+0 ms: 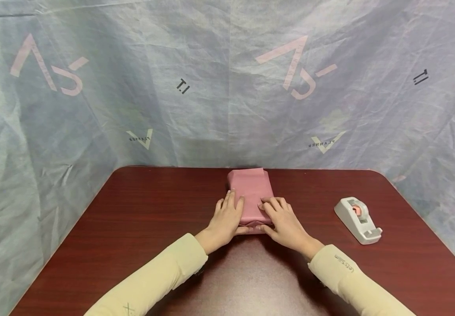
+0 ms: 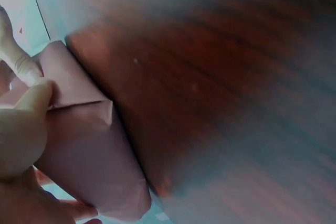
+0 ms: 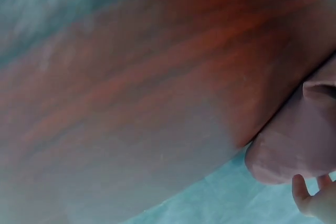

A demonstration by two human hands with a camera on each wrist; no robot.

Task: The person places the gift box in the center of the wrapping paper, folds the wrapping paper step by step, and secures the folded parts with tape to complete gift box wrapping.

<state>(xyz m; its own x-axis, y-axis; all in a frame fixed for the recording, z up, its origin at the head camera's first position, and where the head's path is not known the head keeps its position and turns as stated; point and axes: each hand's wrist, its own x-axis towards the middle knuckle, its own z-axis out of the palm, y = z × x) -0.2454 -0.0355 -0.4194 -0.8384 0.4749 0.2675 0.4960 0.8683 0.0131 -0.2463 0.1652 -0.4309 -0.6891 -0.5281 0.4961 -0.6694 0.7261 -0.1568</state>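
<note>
A box-shaped package (image 1: 252,186) wrapped in pink paper lies on the table towards its far edge. Along its left side rests my left hand (image 1: 226,217), fingers reaching forward and thumb against the near end. My right hand (image 1: 284,219) touches the right side with slightly bent fingers; its thumb presses the near end close to the other thumb. In the left wrist view the left thumb (image 2: 39,95) lies on a folded paper flap (image 2: 73,82). The right wrist view catches only a corner of the package (image 3: 294,140) and some fingertips (image 3: 300,187) at its edge.
To the right on the dark red wooden table (image 1: 152,210) stands a white tape dispenser (image 1: 357,221) holding a roll of tape. A grey-blue printed cloth (image 1: 211,87) hangs behind the table and along its sides.
</note>
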